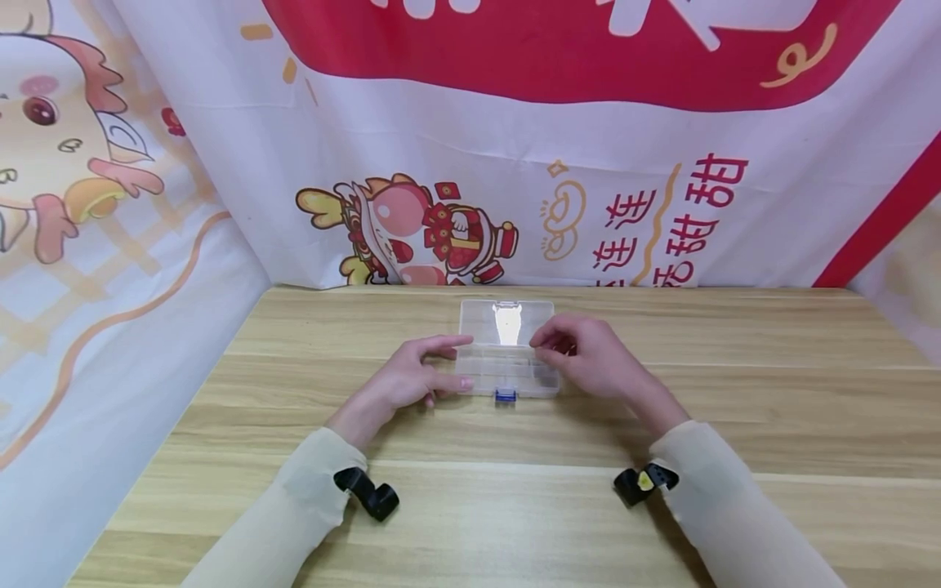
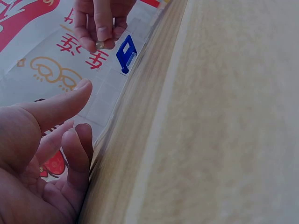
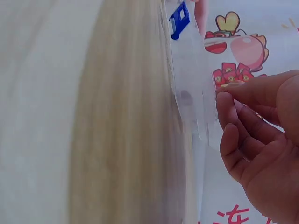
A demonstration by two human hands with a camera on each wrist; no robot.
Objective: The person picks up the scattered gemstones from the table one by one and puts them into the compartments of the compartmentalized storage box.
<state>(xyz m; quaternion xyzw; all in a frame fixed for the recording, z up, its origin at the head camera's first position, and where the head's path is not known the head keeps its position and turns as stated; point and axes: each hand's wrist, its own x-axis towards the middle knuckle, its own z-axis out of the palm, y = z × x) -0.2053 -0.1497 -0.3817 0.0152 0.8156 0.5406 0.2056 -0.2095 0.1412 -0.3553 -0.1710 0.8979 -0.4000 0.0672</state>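
Observation:
A clear plastic compartment box (image 1: pixel 507 371) lies on the table with its transparent lid (image 1: pixel 478 318) swung back and a blue latch (image 1: pixel 506 396) at its front. My left hand (image 1: pixel 408 376) is at the box's left side, thumb by the front corner and index finger near the hinge, both fairly straight. Over the right compartments, my right hand (image 1: pixel 588 351) pinches a small, pale, shiny piece (image 2: pixel 99 45) between thumb and fingertips. Its exact kind is too small to tell. In the right wrist view, the right hand (image 3: pixel 259 135) is beside the box (image 3: pixel 189 70), its pinched fingertips near the rim.
The wood-grain table (image 1: pixel 500 506) runs back to a printed white and red cloth (image 1: pixel 470 131) hanging behind it. More printed cloth (image 1: pixel 110 343) hangs along the left side. A black camera mount (image 1: pixel 367 494) is strapped on the left sleeve, another (image 1: pixel 639 483) on the right.

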